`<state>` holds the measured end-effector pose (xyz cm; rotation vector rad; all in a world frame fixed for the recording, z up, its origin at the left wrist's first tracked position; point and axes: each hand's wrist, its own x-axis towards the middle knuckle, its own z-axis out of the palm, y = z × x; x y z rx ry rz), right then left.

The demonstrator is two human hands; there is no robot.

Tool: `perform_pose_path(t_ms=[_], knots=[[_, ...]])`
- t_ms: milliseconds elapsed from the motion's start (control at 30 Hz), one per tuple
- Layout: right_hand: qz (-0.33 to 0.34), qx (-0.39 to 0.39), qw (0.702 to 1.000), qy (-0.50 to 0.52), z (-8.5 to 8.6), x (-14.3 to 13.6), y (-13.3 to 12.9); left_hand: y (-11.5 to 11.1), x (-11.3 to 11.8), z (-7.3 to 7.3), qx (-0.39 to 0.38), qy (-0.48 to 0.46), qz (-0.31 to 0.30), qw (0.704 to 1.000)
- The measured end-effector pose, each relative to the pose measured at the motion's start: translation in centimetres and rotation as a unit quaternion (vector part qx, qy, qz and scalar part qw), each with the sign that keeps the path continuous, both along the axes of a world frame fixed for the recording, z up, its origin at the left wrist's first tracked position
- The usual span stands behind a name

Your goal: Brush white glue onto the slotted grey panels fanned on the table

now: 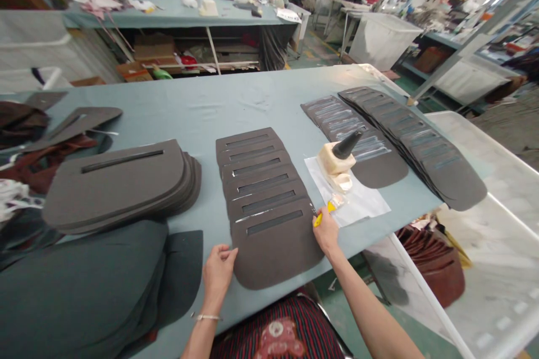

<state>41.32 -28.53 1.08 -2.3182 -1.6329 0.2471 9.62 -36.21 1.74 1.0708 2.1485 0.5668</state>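
Several dark grey foam panels [269, 255], rounded at the near end, overlap in a fanned row on the table before me. Each visible panel has a long slot near its exposed edge. My left hand [219, 270] is at the left edge of the nearest panel, thumb and forefinger pinched on it. In my right hand [325, 233] is a brush with a yellow handle [323, 215], its bristles pointing away over a white sheet [366, 207]. That hand also rests by the row's right edge. A cream glue bottle [334, 158] with a black nozzle stands on the sheet.
Two more fanned rows of panels [458, 179] lie at the right, with shiny wet-looking streaks on the middle one. Stacked slotted panels [118, 185] and dark green pieces [84, 286] occupy the left. A white bin [505, 269] stands against the table's right side.
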Motion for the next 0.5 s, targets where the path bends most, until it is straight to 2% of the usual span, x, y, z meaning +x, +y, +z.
perform_pose_path(t_ms=[333, 500], knots=[[-0.016, -0.035, 0.999, -0.026, -0.04, -0.15, 0.1, -0.13, 0.21, 0.22, 0.023, -0.01, -0.008, 1.0], [-0.003, -0.032, 0.999, -0.04, -0.01, -0.16, 0.16, -0.06, 0.32, 0.36, 0.034, -0.009, -0.002, 0.999]])
